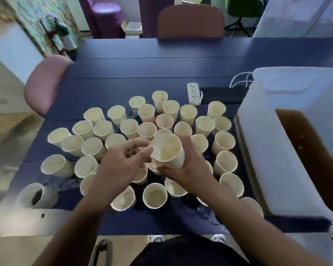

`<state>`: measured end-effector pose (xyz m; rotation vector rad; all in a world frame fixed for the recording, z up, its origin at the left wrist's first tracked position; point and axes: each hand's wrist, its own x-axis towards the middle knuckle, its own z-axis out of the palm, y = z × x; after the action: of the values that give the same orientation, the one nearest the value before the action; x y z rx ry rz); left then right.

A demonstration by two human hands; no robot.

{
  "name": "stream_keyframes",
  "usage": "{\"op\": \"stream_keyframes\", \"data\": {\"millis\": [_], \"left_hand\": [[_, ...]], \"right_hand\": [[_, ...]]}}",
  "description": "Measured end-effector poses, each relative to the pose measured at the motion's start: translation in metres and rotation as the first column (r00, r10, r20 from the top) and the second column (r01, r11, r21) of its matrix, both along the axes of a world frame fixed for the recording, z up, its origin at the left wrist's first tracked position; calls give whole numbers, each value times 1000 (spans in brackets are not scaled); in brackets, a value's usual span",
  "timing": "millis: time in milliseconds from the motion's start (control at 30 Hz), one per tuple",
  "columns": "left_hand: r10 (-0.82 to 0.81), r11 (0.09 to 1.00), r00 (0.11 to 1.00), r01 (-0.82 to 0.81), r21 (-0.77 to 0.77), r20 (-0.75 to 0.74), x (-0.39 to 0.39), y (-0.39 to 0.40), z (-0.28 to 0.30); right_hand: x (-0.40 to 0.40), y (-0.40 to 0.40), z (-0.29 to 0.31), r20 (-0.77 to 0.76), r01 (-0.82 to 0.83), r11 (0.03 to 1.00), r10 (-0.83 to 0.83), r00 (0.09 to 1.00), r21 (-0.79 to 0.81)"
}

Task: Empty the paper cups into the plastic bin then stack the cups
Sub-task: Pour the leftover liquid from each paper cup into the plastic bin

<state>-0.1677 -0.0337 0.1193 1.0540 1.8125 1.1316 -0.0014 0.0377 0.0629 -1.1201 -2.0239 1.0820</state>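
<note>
We've got the right hand (188, 169) wrapped round one paper cup (167, 150), lifted a bit above the rest and tilted toward us, prob so we can see inside; it looks empty, pale bottom showing. The left hand (123, 162) is just beside it w/ fingers loosely curled, holding nothing, thumb near the cup's rim, likely ready to steady it or take the next one. Under and around both hands stands a crowd of cups (154, 195) on the dark blue counter (142, 64), all upright, packed close and many touching; most look empty, no proper stack visible yet, so stacking seems barely begun. One cup at the near left corner (37, 195) leans over and shows something dark inside, so we'd guess it's not emptied. The plastic bin (277, 150) sits at the right edge of the counter, close to the cups, which keeps the pour short; brown liquid (315, 160) lies in it. Wet patches (206, 210) on the counter near us suggest drips, so cups may be slick. A white power strip (194, 93) lies beyond the cups, close enough to spills to watch, and chairs (190, 22) ring the far side
</note>
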Motion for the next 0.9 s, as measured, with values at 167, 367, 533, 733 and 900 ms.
{"op": "stream_keyframes", "data": {"millis": [167, 367, 533, 733, 900], "left_hand": [[195, 979, 980, -191, -73, 50, -53, -52, -13], [402, 911, 910, -408, -54, -97, -103, -99, -21], [533, 846, 841, -533, 22, -91, -140, -133, -31], [676, 621, 619, -771, -142, -400, -208, -161, -103], [565, 607, 696, -714, -348, -442, -243, -170, -143]], "right_hand": [[-66, -23, -8, 89, -280, 960, 277, 957, 21], [-130, -48, -10, 101, -482, 874, 475, 874, 58], [-176, -69, -17, 5, -559, 829, 559, 829, -5], [-210, -82, -40, 92, -652, 754, 657, 748, -82], [-230, -91, -60, 435, -753, 653, 657, 616, 82]]}}
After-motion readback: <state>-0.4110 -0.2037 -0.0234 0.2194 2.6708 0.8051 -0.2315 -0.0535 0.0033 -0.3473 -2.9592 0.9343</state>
